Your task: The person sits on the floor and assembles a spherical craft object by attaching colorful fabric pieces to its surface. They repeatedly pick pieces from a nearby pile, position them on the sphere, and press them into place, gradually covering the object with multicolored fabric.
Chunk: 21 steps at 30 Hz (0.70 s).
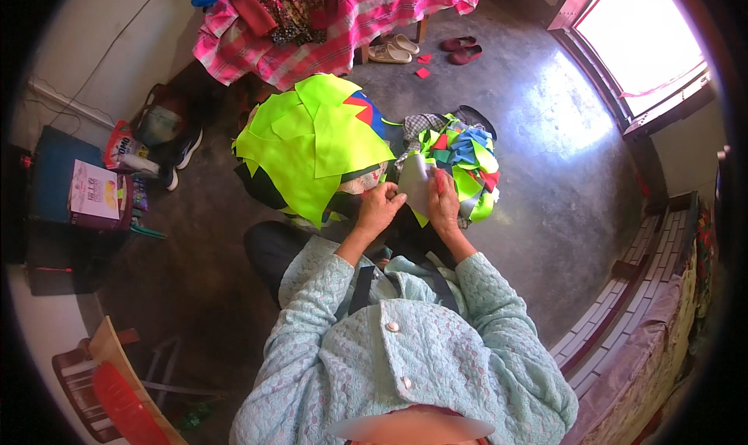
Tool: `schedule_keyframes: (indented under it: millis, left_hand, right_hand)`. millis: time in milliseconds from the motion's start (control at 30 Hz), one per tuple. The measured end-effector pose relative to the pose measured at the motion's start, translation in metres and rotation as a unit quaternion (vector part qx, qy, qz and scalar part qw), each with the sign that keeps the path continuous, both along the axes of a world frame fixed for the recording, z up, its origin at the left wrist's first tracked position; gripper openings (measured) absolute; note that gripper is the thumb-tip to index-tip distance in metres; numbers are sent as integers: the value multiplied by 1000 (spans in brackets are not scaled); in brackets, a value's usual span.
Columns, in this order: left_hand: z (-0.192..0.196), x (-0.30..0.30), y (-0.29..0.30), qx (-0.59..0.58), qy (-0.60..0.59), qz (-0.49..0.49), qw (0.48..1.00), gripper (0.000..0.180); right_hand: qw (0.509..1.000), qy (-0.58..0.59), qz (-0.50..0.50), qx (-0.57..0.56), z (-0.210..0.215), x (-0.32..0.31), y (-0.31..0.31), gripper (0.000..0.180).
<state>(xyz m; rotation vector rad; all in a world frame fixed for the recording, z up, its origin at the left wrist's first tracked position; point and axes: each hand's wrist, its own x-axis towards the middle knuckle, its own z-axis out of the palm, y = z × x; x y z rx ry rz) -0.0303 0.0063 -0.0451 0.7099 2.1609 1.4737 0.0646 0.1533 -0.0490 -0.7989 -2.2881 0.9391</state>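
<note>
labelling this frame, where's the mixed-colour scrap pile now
In the head view, the mixed-colour scrap pile is right of centre, just beyond the right hand, with the larger yellow-green pile to its left.

Fabric sheets [308,137] lie left of a scrap heap [465,150], with slippers [389,54] beyond both

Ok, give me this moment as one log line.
left hand: beside grey piece, contact unclear | right hand: holding grey piece | left: lime fabric pile | right: mixed-colour fabric scraps
</note>
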Motion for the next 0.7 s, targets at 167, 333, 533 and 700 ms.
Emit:
schedule_keyframes:
  millis: [167, 333, 533, 700]
  left_hand:
    - [-23, 6, 13, -98, -99, 3, 990, 38]
    - [-17, 4, 20, 22, -203, 66, 977, 22]
    - [-6, 1, 18, 87, -156, 92, 980, 16]
    - [14, 4, 9, 130, -166, 62, 976, 18]
  right_hand:
    - [995, 83, -14, -60, -11, 1, 5, 26]
    - [992, 103, -9, -71, -16, 1, 7, 20]
    - [986, 120, -36, -113, -17, -1, 4, 19]
    - [983, 121, -43, -132, -9, 2, 3, 21]
